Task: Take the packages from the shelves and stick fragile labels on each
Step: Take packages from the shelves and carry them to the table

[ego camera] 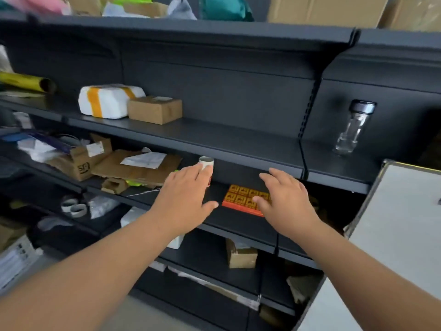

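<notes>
While both bare forearms reach forward from the bottom corners of the view, the left hand and the right hand hang palm down over the middle shelf of a dark metal shelving unit, fingers straight and slightly spread, holding nothing. The left hand's fingertips cover the lower part of an upright white roll; whether they touch it cannot be told. The right hand covers the right end of an orange label sheet lying flat on that shelf, its thumb over the printed squares; contact there is also unclear. On the shelf above, well apart from the hands, a white foam package bound with yellow tape lies just beside a small cardboard box. Farther right on that level stands a clear glass jar with a dark lid. Flattened cardboard and loose papers crowd the middle shelf's left side, two tape rolls lie lower left, and another brown box sits on the shelf below.
</notes>
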### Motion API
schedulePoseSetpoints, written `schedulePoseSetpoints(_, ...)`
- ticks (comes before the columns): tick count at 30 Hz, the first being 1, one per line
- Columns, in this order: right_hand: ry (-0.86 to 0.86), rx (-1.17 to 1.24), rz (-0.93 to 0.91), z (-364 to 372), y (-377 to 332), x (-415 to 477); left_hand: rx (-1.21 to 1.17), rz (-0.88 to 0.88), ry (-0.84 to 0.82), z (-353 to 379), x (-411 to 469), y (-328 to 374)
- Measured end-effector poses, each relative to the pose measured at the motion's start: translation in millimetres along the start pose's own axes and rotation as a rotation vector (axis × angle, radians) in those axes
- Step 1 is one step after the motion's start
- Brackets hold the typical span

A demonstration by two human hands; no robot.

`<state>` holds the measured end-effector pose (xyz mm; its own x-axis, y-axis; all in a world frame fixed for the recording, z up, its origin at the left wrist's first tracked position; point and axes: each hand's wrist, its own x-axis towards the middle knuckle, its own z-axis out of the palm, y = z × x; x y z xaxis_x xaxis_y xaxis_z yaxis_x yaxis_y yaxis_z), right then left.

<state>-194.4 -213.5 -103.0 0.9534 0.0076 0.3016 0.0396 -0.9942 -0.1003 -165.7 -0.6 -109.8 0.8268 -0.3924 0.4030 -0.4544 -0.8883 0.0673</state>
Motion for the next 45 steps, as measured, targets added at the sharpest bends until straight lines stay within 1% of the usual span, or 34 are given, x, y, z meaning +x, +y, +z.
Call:
schedulePoseSetpoints(3, 0.005, 0.054, -0.062, 9.7, -28.7, 35.2, 0.033, -0.087, 0.005, 1.7, 7.9, -38.2)
schedulePoseSetpoints(6, 0.016, 0.115, -0.124, 21.9, -53.2, 74.3, 0.089, -0.128, 0.023, 4.7, 22.9, -73.9)
schedulePoseSetpoints(13, 0.023, 0.248, -0.231, 42.1, -93.6, 191.9, 0.13, -0.253, 0.087, 3.1, 89.5, -154.2)
schedulePoseSetpoints(16, -0.011, 0.333, -0.234, 46.3, -107.6, 241.7, 0.104, -0.329, 0.119, 3.1, 121.5, -185.4)
schedulePoseSetpoints(20, -0.069, 0.429, -0.217, 58.6, -129.5, 299.3, -0.017, -0.443, 0.182, 8.2, 155.7, -220.4)
schedulePoseSetpoints(25, -0.127, 0.446, -0.166, 81.0, -164.8, 354.6, -0.084, -0.514, 0.155, 26.4, 187.4, -274.0)
schedulePoseSetpoints(29, -0.112, 0.441, -0.067, 101.2, -198.2, 396.5, -0.153, -0.501, 0.146, 39.7, 218.1, -324.9)
schedulePoseSetpoints(33, -0.093, 0.448, 0.082, 121.7, -229.6, 435.6, -0.205, -0.397, 0.146, 50.5, 244.1, -369.8)
schedulePoseSetpoints(38, -0.044, 0.454, 0.232, 136.8, -263.0, 467.3, -0.23, -0.28, 0.15, 55.8, 265.7, -407.4)
schedulePoseSetpoints(45, -0.015, 0.455, 0.336, 144.1, -267.1, 476.1, -0.302, -0.19, 0.117, 64.3, 285.6, -436.7)
